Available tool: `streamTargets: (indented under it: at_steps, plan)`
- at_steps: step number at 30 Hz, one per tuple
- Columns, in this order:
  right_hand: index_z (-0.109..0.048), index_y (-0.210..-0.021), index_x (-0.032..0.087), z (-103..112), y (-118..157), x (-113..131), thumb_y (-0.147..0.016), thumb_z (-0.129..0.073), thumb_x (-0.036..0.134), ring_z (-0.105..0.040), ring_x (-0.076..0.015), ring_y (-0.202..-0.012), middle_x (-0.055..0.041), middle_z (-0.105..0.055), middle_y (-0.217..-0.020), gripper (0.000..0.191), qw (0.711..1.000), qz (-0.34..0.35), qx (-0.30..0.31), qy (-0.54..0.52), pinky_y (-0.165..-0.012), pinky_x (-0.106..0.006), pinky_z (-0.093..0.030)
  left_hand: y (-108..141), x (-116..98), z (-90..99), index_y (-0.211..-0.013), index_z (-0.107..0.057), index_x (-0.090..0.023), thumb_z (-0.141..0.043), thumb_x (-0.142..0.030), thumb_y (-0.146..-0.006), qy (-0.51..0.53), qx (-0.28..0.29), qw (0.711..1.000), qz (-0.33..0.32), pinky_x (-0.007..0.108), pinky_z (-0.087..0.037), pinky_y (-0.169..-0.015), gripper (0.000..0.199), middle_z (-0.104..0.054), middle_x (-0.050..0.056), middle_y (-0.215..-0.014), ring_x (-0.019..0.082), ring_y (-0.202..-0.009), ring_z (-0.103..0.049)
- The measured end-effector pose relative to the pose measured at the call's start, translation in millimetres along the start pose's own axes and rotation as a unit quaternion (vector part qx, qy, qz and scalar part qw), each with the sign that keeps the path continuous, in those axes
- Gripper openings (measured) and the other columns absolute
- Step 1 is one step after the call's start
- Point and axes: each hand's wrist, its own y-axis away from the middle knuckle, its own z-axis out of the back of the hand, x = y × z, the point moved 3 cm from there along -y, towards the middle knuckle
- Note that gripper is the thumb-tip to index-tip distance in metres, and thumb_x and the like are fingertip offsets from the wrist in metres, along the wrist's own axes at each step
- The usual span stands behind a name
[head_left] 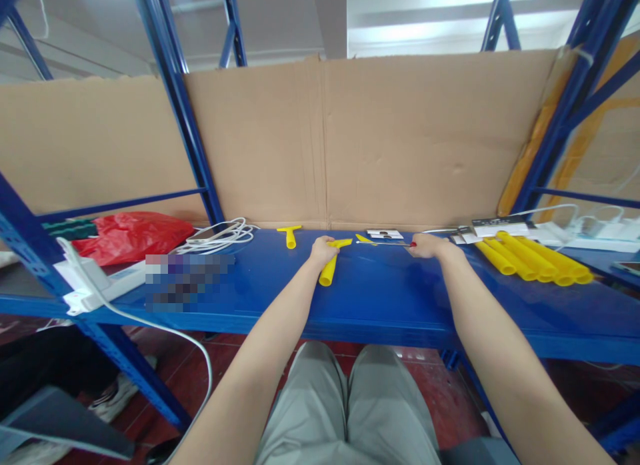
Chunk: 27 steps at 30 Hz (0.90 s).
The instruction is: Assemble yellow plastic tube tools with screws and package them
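My left hand (324, 252) is closed around a yellow T-shaped tool (328, 272), its round hollow-looking handle pointing toward me and its crossbar showing past the fingers. My right hand (431, 246) is closed on a thin tool with a long metal shaft (385, 244) and a bit of red by the fingers; the rest is hidden, so its exact kind is unclear. The shaft points left toward the crossbar, apart from it. Just behind the shaft's tip lies a small yellow strip (363, 238). Another yellow T-shaped tool (291, 237) lies farther back on the left.
On the blue shelf (280, 298), several yellow tubes (537, 258) lie at right beside papers and a power strip (595, 235). Small black-and-white cards (384, 234) lie at the back. Left are a white cable coil (233, 235), red bag (140, 235) and power strip (125, 278). Cardboard (425, 138) stands behind.
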Motion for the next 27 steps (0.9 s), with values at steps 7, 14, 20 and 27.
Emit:
streamTargets:
  at_steps: [7,14,20,27]
  plan:
    - [-0.069,-0.103,0.015,-15,-17,-19,-0.080,-0.058,0.041,-0.064,-0.0286,-0.093,-0.0189,-0.069,-0.099,0.037,1.000,0.004,0.010,0.019,-0.077,-0.039,-0.047,-2,4,-3.7,-0.117,-0.061,-0.011,-0.069,-0.013,-0.075,0.014,-0.011,1.000,0.026,0.024,-0.051,-0.075,0.043,-0.068,0.012,-0.111,0.020,-0.095,-0.067]
    - [-0.068,-0.107,0.015,-18,-15,-17,-0.082,-0.057,0.039,-0.064,-0.0276,-0.097,-0.0189,-0.067,-0.106,0.036,0.999,-0.004,0.034,0.005,-0.081,-0.039,-0.046,-4,1,-1.5,-0.115,-0.062,-0.011,-0.064,-0.011,-0.078,-0.032,-0.027,0.999,0.013,0.023,-0.051,-0.076,0.038,-0.068,0.012,-0.111,0.020,-0.095,-0.067]
    - [-0.068,-0.106,0.016,-17,-14,-17,-0.082,-0.057,0.038,-0.063,-0.0274,-0.099,-0.0185,-0.067,-0.106,0.034,0.999,-0.009,0.035,0.007,-0.081,-0.039,-0.046,4,-10,2.5,-0.113,-0.063,-0.013,-0.060,-0.012,-0.079,-0.147,-0.041,0.983,-0.102,0.024,-0.045,-0.094,0.034,-0.064,0.011,-0.121,0.020,-0.110,-0.061]
    - [-0.066,-0.110,0.015,-20,-17,-19,-0.082,-0.057,0.037,-0.062,-0.0292,-0.102,-0.0188,-0.066,-0.109,0.036,0.998,-0.024,0.052,0.016,-0.082,-0.041,-0.046,18,-21,-2.1,-0.116,-0.063,-0.014,-0.061,-0.015,-0.078,-0.244,0.065,0.958,-0.136,0.023,-0.042,-0.098,0.038,-0.063,0.009,-0.123,0.021,-0.117,-0.057]
